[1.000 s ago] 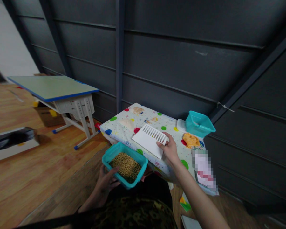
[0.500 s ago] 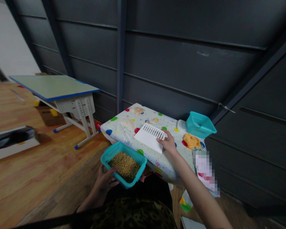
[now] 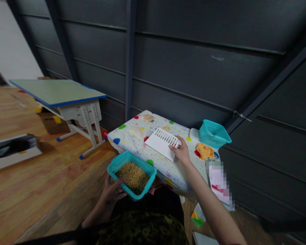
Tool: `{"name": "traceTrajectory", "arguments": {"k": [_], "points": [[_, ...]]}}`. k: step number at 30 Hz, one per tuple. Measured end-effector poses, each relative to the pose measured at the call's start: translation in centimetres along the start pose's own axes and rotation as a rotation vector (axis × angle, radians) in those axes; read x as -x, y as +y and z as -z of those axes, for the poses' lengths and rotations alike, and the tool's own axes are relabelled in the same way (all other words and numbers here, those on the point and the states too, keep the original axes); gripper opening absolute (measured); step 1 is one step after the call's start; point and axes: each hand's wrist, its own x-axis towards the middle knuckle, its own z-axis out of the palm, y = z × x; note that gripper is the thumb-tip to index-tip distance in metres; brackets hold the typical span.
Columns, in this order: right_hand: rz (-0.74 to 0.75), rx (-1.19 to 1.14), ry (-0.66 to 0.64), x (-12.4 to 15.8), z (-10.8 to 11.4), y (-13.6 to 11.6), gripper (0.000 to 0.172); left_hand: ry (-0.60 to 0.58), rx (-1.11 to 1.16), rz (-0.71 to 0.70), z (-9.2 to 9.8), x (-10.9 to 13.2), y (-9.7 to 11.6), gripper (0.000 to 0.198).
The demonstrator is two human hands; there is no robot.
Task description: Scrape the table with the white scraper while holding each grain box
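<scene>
My left hand (image 3: 114,189) grips the near left side of a teal plastic basin (image 3: 153,171), with the thumb over its rim. Yellowish beans (image 3: 135,173), darker green ones at the edges, lie inside the basin, which is held at the table's front edge. In my right hand (image 3: 180,149) is a white slotted scoop (image 3: 159,146), pinched at its right side. The scoop is over the tablecloth, its row of slots on the far side; whether it touches the cloth I cannot tell.
The table (image 3: 127,136) wears a dotted cloth with a pale powdery pile (image 3: 136,132) and a brownish pile (image 3: 148,118). At its right stand another teal basin (image 3: 214,134) and a crumpled orange cloth (image 3: 205,150). A green-topped desk (image 3: 58,92) is at left; a dark wall (image 3: 181,68) rises behind.
My right hand has shifted slightly right and away from me with the scoop, whose slotted side has turned a little. The basin in my left hand is nearly still.
</scene>
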Motion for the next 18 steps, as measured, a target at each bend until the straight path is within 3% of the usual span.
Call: {"name": "traceTrajectory", "arguments": {"k": [6, 11, 13, 18], "points": [[0.031, -0.021, -0.126, 1.3, -1.5, 0.3, 0.071, 0.000, 0.021, -0.003, 0.0, 0.5, 0.5, 0.110], [-0.030, -0.051, -0.206, 2.3, -0.7, 0.5, 0.078, 0.027, 0.025, 0.007, 0.1, 0.2, 0.3, 0.104], [-0.025, -0.075, -0.140, 1.6, -0.1, 0.4, 0.078, 0.030, 0.015, 0.009, 0.3, -0.1, 0.1, 0.110], [0.103, -0.055, 0.208, -3.3, 0.7, -0.2, 0.073, 0.022, 0.036, 0.000, 0.5, -0.5, -0.3, 0.110]]}}
